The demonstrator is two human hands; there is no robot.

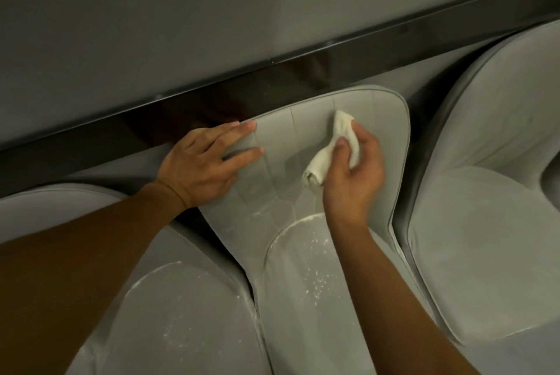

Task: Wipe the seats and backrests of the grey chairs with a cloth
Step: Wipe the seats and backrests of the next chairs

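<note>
I am bracing the middle chair (306, 299) with my left hand (206, 162), laying its straight fingers flat across the left edge of the backrest (291, 132). My right hand (354, 174) is gripping a bunched white cloth (330, 150), thumb and fingers curled round it, and is pressing it against the front of the backrest, right of centre. My hands are working apart, with a bare stretch of backrest lying between them. White specks (318, 280) are showing on the seat (303, 329) below my right wrist. A left chair (181, 314) and a right chair (485, 223) are flanking the middle one closely. A dark band (272, 83) is running just behind the backrest top.
</note>
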